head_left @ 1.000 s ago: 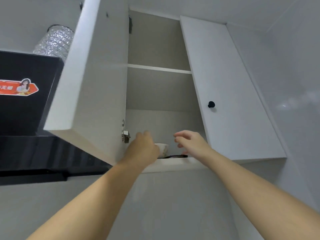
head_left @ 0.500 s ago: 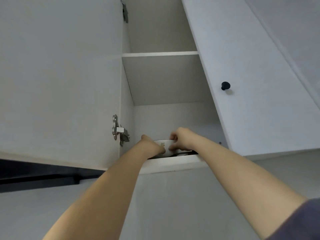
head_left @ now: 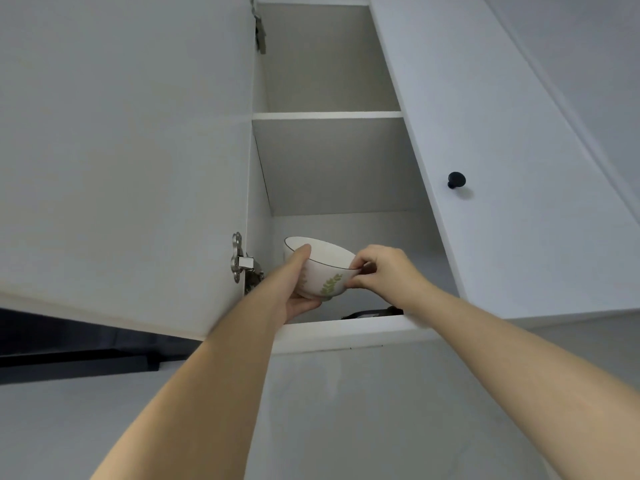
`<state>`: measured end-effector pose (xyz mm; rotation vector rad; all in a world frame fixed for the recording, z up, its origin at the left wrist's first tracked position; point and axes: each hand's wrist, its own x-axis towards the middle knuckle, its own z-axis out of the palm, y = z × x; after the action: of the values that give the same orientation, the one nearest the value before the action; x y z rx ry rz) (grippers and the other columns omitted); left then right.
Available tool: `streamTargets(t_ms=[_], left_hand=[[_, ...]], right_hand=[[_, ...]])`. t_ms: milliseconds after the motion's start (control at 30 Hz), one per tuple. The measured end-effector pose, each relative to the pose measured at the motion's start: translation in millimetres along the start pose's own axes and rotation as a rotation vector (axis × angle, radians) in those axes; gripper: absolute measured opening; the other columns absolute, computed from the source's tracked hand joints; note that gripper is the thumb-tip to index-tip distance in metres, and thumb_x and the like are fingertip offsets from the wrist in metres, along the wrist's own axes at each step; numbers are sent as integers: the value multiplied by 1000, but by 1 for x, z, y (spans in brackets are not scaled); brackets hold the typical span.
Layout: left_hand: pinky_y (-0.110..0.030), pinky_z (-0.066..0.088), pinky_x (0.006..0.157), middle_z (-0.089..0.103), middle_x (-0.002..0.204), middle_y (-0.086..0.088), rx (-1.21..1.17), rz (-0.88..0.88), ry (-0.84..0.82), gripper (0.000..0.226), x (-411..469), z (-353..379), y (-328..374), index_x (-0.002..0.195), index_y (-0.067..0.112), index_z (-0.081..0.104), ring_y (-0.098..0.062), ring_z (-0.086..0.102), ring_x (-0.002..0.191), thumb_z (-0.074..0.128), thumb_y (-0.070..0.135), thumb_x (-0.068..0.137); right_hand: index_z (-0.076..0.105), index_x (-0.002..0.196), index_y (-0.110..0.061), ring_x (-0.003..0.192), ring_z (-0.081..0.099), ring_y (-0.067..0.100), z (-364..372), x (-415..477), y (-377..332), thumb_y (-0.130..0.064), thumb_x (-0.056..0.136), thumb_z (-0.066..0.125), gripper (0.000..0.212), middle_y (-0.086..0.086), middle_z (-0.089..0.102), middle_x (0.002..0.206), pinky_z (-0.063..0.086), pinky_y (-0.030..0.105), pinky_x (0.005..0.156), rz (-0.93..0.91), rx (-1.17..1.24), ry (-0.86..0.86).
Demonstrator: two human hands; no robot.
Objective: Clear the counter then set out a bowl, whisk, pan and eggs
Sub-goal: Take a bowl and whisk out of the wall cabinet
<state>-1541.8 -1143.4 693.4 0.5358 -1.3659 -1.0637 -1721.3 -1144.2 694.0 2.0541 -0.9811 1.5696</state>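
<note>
Item: white bowl (head_left: 323,268), dark-lined rim, green leaf sprig on the wall. Location: inside the open wall cupboard (head_left: 346,332), bottom compartment, held above the shelf floor and tilted. Change: half a second ago only its rim showed over the cupboard lip, but now it is raised clear and fully in view. Left hand (head_left: 294,289): curled about the bowl, thumb on the near wall up to the rim, fingers under the foot. Right hand (head_left: 384,271): pinches the far rim between thumb and fingertips. Also present: a dark flat object (head_left: 370,312) on the same shelf, mostly hidden, possibly the pan. Status, judged: bowl retrieved, not yet on the counter; whisk and eggs unseen.
</note>
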Motion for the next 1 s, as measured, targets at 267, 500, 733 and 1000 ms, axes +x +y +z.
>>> streamTargets(t_ms=[267, 500, 733, 1000], left_hand=[[-45, 58, 79, 60, 108, -8, 11, 89, 42, 51, 6, -7, -3, 124, 8, 51, -28, 64, 97, 71, 33, 85], [-36, 59, 73, 61, 118, -8, 123, 148, 17, 49, 2, -5, -4, 125, 11, 53, -26, 64, 102, 68, 37, 86], [-30, 59, 74, 61, 122, -1, 16, 388, 25, 55, -20, 1, -3, 133, 28, 51, -20, 67, 100, 71, 37, 82], [-26, 58, 77, 66, 117, 2, -146, 398, -31, 47, -108, 4, -15, 129, 30, 56, -14, 68, 102, 69, 35, 84]], right_hand=[[62, 110, -15, 74, 63, 25, -12, -2, 14, -25, 82, 66, 30, 6, 63, 102, 53, 30, 61, 476, -104, -55], [62, 83, -9, 64, 46, 22, -17, 1, -9, -18, 88, 56, 12, 2, 50, 70, 34, 23, 54, 587, -624, -576], [58, 95, -2, 74, 50, 28, -11, -8, -15, -5, 92, 47, 13, 15, 57, 94, 36, 27, 52, 592, -485, -223], [63, 103, -6, 68, 45, 22, -21, -78, -60, -3, 94, 36, 29, 5, 53, 77, 32, 27, 50, 337, -141, 368]])
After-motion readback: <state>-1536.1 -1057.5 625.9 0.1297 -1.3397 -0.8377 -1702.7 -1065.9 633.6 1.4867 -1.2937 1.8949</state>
